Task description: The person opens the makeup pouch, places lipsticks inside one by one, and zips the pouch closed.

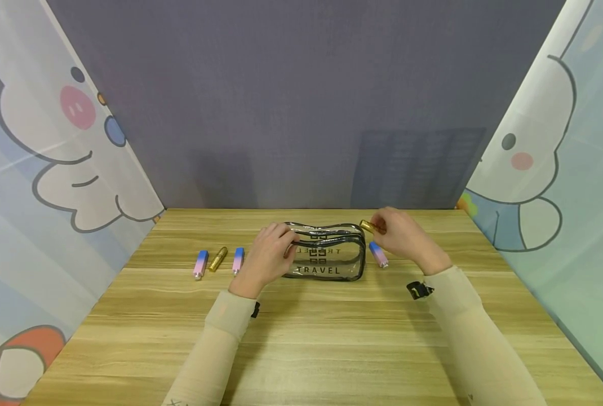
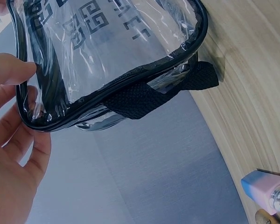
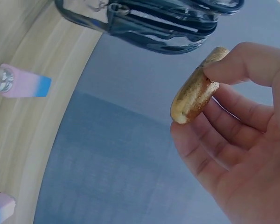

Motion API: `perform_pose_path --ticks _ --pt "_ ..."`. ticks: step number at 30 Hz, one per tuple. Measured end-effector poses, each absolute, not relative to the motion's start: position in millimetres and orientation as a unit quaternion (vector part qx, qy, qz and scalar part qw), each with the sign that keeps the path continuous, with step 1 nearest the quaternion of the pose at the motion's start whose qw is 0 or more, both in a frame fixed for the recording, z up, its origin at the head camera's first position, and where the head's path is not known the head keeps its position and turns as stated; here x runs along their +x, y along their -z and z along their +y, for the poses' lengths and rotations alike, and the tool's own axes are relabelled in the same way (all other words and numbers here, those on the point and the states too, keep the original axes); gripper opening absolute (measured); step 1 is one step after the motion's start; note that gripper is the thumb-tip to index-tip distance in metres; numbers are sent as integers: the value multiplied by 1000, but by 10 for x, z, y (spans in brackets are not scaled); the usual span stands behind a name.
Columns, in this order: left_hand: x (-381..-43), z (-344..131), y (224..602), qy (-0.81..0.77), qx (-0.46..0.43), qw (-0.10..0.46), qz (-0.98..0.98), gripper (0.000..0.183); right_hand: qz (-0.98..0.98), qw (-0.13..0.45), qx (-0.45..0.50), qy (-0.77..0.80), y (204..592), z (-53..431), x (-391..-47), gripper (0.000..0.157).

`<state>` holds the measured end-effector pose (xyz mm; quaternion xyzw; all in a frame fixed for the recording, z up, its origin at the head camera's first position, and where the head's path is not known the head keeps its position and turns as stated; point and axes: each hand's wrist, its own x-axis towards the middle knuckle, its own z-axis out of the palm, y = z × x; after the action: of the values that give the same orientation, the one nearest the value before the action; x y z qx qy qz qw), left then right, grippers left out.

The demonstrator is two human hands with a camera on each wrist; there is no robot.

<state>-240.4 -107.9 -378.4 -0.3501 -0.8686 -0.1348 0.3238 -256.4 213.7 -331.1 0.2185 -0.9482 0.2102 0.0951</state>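
Gold tube (image 1: 367, 226) pinched in the right hand (image 1: 404, 235); left hand (image 1: 267, 251) grips the clear pouch's (image 1: 327, 260) edge. Right of the pouch, the right wrist view shows 2 pink-blue tubes (image 3: 27, 85), the head view 1.

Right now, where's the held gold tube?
In the head view, the right hand pinches the gold tube near the upper right corner of the clear bag.

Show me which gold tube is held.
The gold tube pinched in the right hand; the other gold tube lies on the table, left of the pouch.
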Motion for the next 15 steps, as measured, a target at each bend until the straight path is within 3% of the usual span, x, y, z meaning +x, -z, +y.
perform_pose_path --ticks 15 --pt "-2411 -1086 3785 135 -347 312 -874 11 -943 101 230 -220 3179 1963 -2530 18"
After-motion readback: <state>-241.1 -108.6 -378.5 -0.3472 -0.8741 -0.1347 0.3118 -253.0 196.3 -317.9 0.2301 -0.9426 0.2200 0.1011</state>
